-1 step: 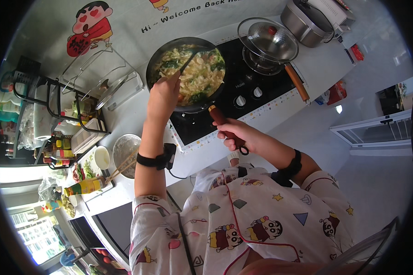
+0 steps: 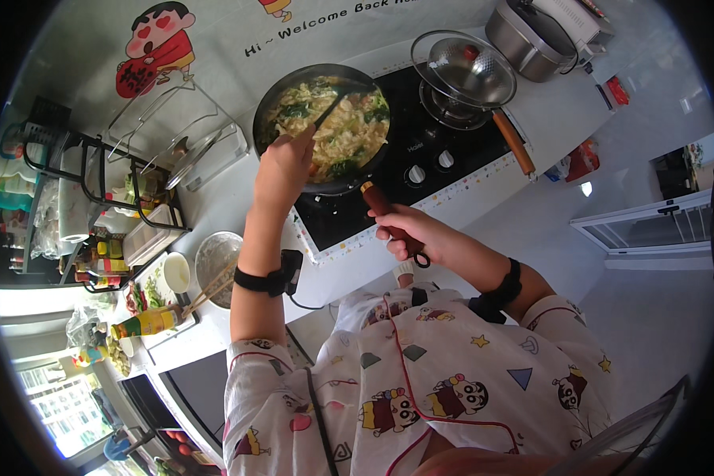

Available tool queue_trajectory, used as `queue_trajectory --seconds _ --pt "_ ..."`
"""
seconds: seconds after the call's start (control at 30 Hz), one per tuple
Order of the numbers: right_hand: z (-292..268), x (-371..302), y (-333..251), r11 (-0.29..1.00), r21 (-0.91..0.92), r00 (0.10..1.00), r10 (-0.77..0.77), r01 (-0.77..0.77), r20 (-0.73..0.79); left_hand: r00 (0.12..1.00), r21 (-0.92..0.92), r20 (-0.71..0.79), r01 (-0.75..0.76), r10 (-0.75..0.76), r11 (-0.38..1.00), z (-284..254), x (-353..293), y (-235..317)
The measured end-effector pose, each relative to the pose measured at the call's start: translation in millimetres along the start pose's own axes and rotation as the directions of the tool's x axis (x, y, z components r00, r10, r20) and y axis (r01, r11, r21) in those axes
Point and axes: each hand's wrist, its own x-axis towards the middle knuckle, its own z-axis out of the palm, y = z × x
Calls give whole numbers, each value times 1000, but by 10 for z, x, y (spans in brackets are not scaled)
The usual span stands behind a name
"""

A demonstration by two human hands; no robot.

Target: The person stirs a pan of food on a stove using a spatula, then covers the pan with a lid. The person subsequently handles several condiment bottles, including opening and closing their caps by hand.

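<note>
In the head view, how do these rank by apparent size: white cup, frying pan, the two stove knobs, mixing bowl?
Largest to smallest:
1. frying pan
2. mixing bowl
3. white cup
4. left stove knob and right stove knob: too alike to rank.

Taking the black round pan (image 2: 317, 71) as the clock's centre, the pale printed wall (image 2: 230, 79) closes off eleven to one. The left hand (image 2: 284, 163) and its forearm (image 2: 260, 238) fill the stretch between seven and eight, a slim black spatula (image 2: 328, 111) slanting over the pan's top. At five, a red-brown handle with a gold collar (image 2: 379, 202) and the right hand (image 2: 404, 228) bar the way. Between the arms, at six, smooth white counter (image 2: 341, 270) lies open. At three, bare black glass hob (image 2: 403, 119) leaves a gap; a shiny metal pot under clear glass (image 2: 484, 67) blocks two, round white knobs (image 2: 416, 174) four, and a silver wire rack (image 2: 220, 159) nine.
</note>
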Motion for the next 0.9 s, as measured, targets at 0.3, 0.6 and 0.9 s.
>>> queue_trajectory --seconds 0.3,0.6,0.9 --pt "-84 62 55 1000 23 1000 -10 10 8 940 205 303 -227 159 952 -734 -349 351" --pt "-151 67 62 999 39 999 -20 18 43 907 305 403 -256 119 917 -1382 -457 98" --pt "-185 93 75 1000 -2 999 -29 29 19 943 172 216 220 -254 960 -1678 -463 472"
